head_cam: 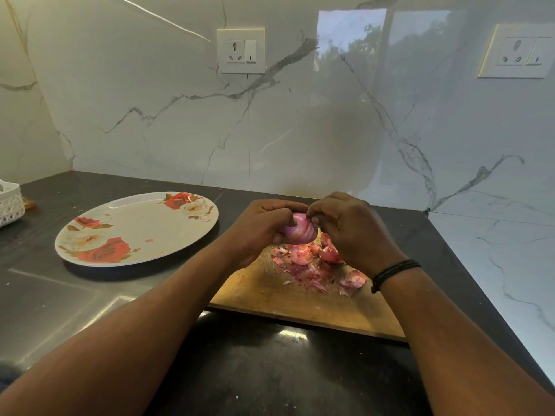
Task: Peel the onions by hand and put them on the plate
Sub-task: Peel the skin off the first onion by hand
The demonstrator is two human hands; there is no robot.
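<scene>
We hold the onion [300,231] in both hands, up in the air over the far part of the wooden board [270,295]. Our left hand [258,229] wraps around its left side with the fingers curled over the top. Our right hand [345,226] comes in from the right, and its fingertips [313,219] pinch at the top of the onion. The onion looks shiny and purple-pink with pale stripes.

Right under our hands, a heap of pink onion skins [312,265] lies on the board, from the middle toward its right edge. Some bits are big and curled, some are tiny crumbs. A black band [393,270] goes around our right wrist.

The board sits on the dark counter [90,310], close to the back wall. To the left of the board, a little apart from it, is the round plate [135,229] with red and white roses painted on it. A tiny pink scrap [149,240] lies on it.

At the far left edge of the counter we see part of a white basket [10,202]. The wall behind is white marble with grey veins, and it has two white sockets, one [241,51] above the plate and board and one [518,51] at the far right.
</scene>
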